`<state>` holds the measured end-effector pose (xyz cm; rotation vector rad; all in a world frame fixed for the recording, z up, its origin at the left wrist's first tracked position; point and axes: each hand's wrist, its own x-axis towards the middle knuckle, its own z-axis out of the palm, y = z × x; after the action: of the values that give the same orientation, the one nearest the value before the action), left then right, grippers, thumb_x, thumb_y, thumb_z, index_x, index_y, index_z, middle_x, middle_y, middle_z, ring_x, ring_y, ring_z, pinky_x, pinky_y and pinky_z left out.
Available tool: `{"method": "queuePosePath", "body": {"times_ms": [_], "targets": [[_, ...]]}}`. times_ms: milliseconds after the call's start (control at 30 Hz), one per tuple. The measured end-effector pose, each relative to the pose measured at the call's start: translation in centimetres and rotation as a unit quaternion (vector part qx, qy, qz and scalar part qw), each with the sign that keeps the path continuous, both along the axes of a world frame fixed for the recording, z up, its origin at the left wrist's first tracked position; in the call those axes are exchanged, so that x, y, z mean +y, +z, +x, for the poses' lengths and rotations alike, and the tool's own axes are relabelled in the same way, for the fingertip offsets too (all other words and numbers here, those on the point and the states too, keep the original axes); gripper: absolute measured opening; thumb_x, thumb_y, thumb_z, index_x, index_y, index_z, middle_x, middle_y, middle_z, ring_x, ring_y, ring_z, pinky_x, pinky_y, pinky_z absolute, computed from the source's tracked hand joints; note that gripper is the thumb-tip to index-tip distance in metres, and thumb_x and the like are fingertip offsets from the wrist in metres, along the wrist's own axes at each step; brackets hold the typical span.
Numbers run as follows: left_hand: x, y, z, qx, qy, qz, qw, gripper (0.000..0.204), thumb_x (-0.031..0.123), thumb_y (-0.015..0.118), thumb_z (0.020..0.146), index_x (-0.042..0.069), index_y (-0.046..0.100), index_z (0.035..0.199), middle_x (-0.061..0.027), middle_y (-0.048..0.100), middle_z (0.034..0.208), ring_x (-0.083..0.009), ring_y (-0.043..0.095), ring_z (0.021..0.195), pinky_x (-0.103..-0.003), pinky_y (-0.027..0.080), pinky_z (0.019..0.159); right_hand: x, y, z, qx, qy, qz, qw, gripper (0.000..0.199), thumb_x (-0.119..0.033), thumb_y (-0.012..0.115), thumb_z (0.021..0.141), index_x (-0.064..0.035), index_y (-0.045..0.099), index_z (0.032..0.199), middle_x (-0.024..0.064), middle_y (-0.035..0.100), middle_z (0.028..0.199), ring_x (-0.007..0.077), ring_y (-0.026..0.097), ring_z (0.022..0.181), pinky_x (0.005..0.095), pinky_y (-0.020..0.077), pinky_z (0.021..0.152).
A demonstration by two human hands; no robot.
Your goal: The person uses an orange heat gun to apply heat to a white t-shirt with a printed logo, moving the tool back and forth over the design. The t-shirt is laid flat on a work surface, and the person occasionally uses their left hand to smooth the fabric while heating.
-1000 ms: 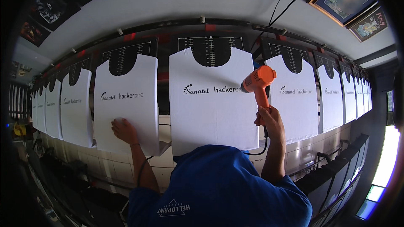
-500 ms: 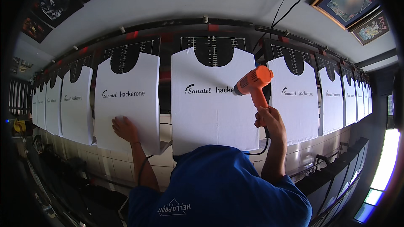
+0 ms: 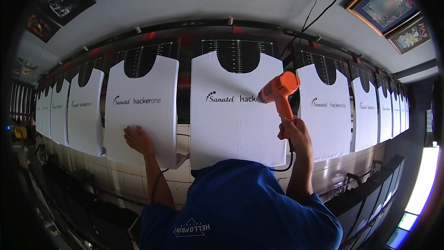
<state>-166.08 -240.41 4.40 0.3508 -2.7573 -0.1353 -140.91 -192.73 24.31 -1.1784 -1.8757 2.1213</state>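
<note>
Our right hand (image 3: 297, 134) grips the orange heat gun (image 3: 280, 91) over the middle white shirt (image 3: 236, 132)'s right side, its barrel slanting lower-left, nozzle foremost. Our left hand (image 3: 138, 140) lies flat on the neighbouring shirt (image 3: 141, 85).

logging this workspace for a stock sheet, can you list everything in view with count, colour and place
white shirts: about a dozen, white with black print, in a row across the middle; far ones overlap
black boards: one showing at each nearer shirt's neck, black with white marks
heat gun: one, orange, in front of the centre shirt
cord: one, black, below the gun
framed pictures: two, multicoloured, upper right
posters: several, dark, upper left
floor tiles: many, pale, below the shirts
worn top: one, blue, bottom centre
left grip: one, bare, on the shirt left of centre
right grip: one, bare, around the gun's handle
</note>
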Motion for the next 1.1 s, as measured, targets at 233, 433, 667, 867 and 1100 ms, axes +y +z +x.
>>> {"method": "queuePosePath", "body": {"times_ms": [233, 433, 667, 867, 1100], "targets": [[0.3, 0.2, 0.1, 0.0, -0.002, 0.004, 1.0, 0.053, 0.038, 0.045, 0.099, 0.0, 0.046, 0.135, -0.0232, 0.043, 0.145, -0.0467, 0.041, 0.131, -0.056, 0.033, 0.108, -0.3, -0.2, -0.5, 0.018, 0.033, -0.002, 0.999, 0.035, -0.03, 0.061, 0.095, 0.0027, 0.058, 0.106, 0.0031, 0.057, 0.073, 0.0124, 0.058, 0.059, 0.0268, 0.0478, 0.059], [0.1, 0.3, 0.0, 0.001, -0.003, 0.004, 1.0, 0.053, 0.038, 0.045, 0.099, -0.001, 0.047, 0.135, -0.024, 0.043, 0.144, -0.0462, 0.042, 0.13, -0.056, 0.033, 0.108, -0.5, 0.2, -0.5, -0.012, 0.013, 0.016, 1.0, 0.035, -0.03, 0.059, 0.096, 0.0033, 0.057, 0.107, 0.0032, 0.057, 0.074, 0.0122, 0.058, 0.059, 0.0272, 0.0482, 0.059], [0.5, 0.6, 0.1, -0.001, -0.004, 0.002, 1.0, 0.053, 0.037, 0.045, 0.099, -0.001, 0.047, 0.134, -0.0237, 0.044, 0.144, -0.046, 0.042, 0.129, -0.055, 0.034, 0.107, -0.3, -0.2, -0.5, -0.006, 0.021, 0.004, 1.0, 0.035, -0.029, 0.059, 0.095, 0.0031, 0.057, 0.108, 0.0034, 0.058, 0.073, 0.0124, 0.058, 0.058, 0.0268, 0.0481, 0.058], [0.7, 0.9, 0.0, -0.006, -0.005, 0.001, 1.0, 0.052, 0.037, 0.045, 0.099, -0.001, 0.046, 0.135, -0.023, 0.043, 0.144, -0.046, 0.042, 0.13, -0.056, 0.034, 0.107, -0.9, 0.0, -1.1, -0.019, 0.03, 0.019, 0.999, 0.033, -0.029, 0.061, 0.094, 0.0025, 0.058, 0.103, 0.0034, 0.058, 0.074, 0.0124, 0.059, 0.058, 0.0265, 0.0479, 0.058], [0.8, 1.0, 0.0, -0.01, 0.003, 0.013, 1.0, 0.052, 0.038, 0.045, 0.099, 0.0, 0.046, 0.135, -0.0227, 0.043, 0.144, -0.0457, 0.041, 0.131, -0.055, 0.034, 0.108, -1.0, 0.7, -1.8, -0.027, 0.053, 0.015, 0.998, 0.032, -0.027, 0.06, 0.095, 0.0032, 0.058, 0.105, 0.0031, 0.057, 0.071, 0.0122, 0.059, 0.059, 0.0267, 0.0474, 0.057]]}}
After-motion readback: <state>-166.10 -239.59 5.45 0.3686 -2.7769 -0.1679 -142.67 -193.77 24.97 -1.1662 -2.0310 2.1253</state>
